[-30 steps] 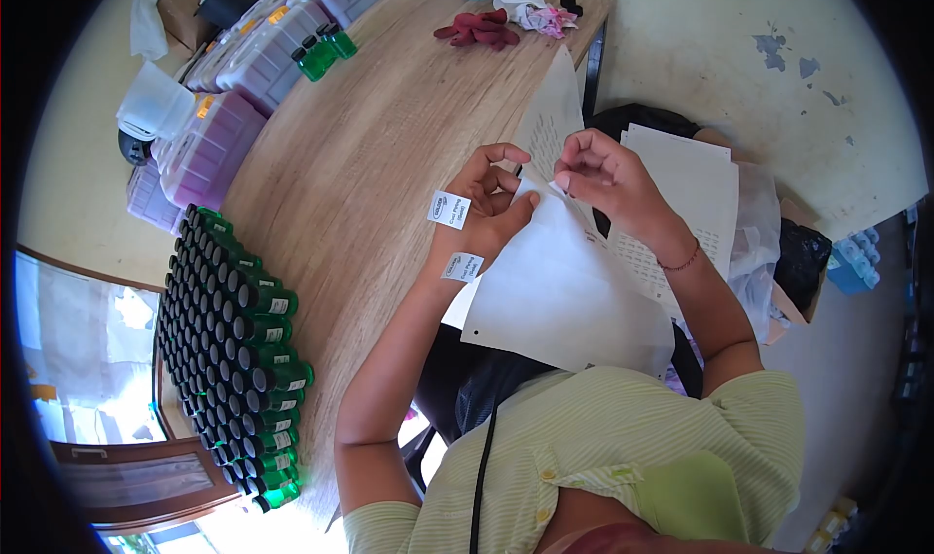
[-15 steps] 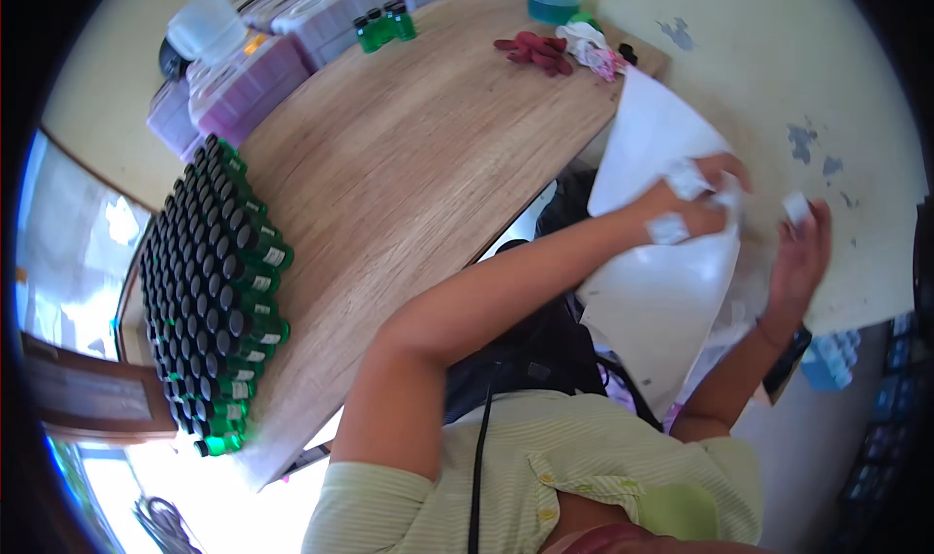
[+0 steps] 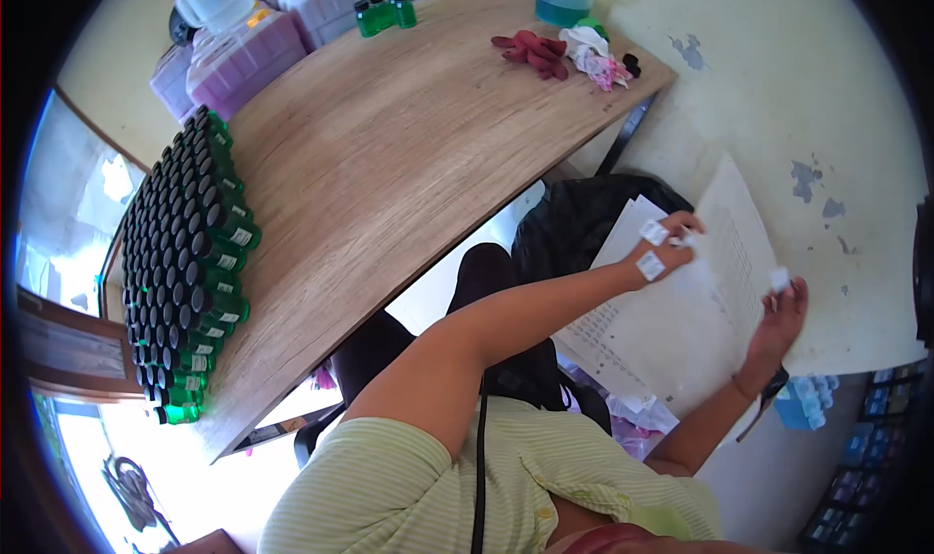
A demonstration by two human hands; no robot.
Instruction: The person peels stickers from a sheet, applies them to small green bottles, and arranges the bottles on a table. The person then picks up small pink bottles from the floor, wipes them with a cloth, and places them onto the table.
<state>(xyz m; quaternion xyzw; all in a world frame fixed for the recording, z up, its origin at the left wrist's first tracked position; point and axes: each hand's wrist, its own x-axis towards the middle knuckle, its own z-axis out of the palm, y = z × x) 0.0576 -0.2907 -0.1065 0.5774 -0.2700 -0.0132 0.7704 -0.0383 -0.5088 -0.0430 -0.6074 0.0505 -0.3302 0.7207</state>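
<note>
Left hand (image 3: 673, 248): was at the upper left edge of the big paper sheet, its fingers bent in close together; whether they pinched the sheet could not be told.
Stickers on the left hand: one small white sticker (image 3: 653, 231) lay on its back, and a second sticker (image 3: 650, 265) lay just beside it, toward the wrist.
Right hand (image 3: 781, 319): was across the sheet, right of and below the left hand, its fingers partly bent and near one another.
Sticker at the right fingertips: a small white tab (image 3: 779, 280) was at the fingertips; whether it was pinched or only stuck there could not be told.
Sheet: the big paper sheet (image 3: 700, 330) was between the two hands, bent, with rows of print on the part rising above them.
Papers: other printed papers (image 3: 605, 332) were below and left of the left hand, partly behind the sheet.
Black bag (image 3: 559, 228): lay left of the left hand, beside the papers.
Table (image 3: 389, 165): was left of and above both hands, well apart from them.
Bottles: a dense block of black-capped green bottles (image 3: 190, 272) stood far left of the grip.
Red glove (image 3: 532, 53): lay above and left of the left hand, next to a crumpled cloth (image 3: 595, 58).
</note>
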